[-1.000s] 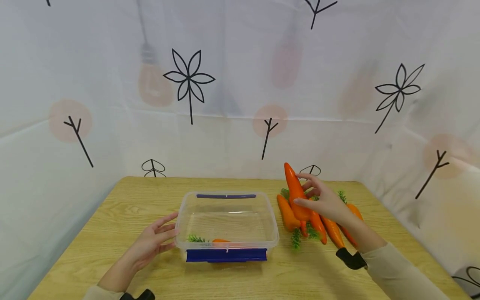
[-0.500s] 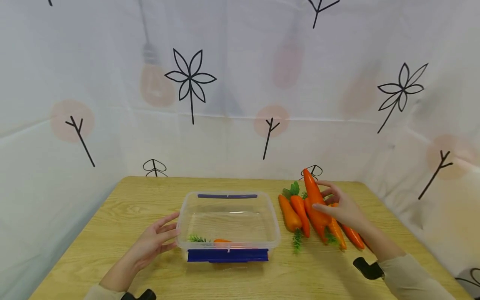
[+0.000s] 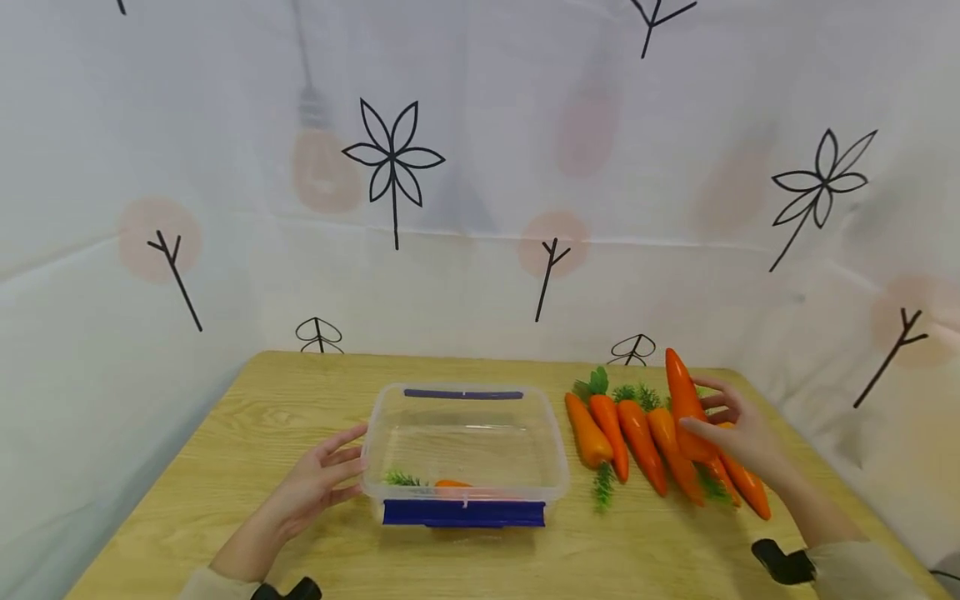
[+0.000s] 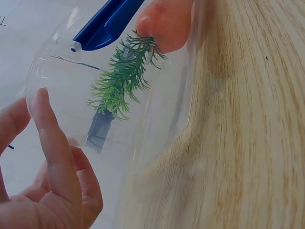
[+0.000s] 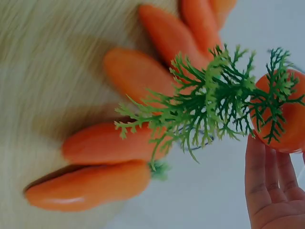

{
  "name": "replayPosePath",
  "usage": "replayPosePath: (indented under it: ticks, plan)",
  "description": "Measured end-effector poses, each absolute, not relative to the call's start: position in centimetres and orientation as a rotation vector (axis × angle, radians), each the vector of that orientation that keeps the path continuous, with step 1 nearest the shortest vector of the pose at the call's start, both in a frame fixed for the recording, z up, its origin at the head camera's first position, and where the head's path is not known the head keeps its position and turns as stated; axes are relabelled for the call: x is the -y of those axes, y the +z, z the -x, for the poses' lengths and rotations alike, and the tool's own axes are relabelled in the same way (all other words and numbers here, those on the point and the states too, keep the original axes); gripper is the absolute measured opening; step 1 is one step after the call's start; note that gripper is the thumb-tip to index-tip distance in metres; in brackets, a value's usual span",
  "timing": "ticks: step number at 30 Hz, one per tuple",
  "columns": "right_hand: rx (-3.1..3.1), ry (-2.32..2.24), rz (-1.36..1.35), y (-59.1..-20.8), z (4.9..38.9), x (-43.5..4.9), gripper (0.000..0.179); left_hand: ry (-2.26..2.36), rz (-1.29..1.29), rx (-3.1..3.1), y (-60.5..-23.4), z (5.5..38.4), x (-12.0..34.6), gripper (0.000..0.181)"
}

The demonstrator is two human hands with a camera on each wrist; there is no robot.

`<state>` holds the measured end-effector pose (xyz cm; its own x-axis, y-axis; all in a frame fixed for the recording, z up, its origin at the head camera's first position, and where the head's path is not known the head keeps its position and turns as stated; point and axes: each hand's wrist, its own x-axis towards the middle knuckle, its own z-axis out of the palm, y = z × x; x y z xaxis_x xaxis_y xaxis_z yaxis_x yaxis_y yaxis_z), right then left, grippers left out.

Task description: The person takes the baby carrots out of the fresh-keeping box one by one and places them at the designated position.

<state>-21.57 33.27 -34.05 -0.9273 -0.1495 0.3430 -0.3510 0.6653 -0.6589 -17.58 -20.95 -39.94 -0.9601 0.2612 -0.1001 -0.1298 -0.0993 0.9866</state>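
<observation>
My right hand (image 3: 738, 429) grips a large orange carrot (image 3: 684, 408), its pointed end up and its green leafy end down, over the right end of a row of carrots. In the right wrist view, its feathery leaves (image 5: 209, 90) hang in front of several carrots on the table. At the left side of a clear plastic container (image 3: 465, 450) with blue clasps, my left hand (image 3: 322, 483) touches the wall with extended fingers. Inside the container, near its front, lies another carrot (image 4: 167, 24) with green leaves (image 4: 124, 76).
Several carrots (image 3: 641, 442) lie side by side on the wooden table (image 3: 300, 400), right of the container. A white cloth (image 3: 465, 283) printed with plants hangs behind the table and along both sides.
My right hand has carried the carrot rightward along the row, uncovering the carrots on the left. My left hand stays at the container, and the head view has shifted slightly.
</observation>
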Motion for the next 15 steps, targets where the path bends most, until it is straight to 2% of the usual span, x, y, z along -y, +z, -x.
replayPosePath:
  ticks: [15]
  plan:
    - [2.772, 0.924, -0.217, -35.3, 22.4, -38.4, 0.065, 2.161, -0.126, -1.889, -40.2, 17.7, 20.8, 0.067]
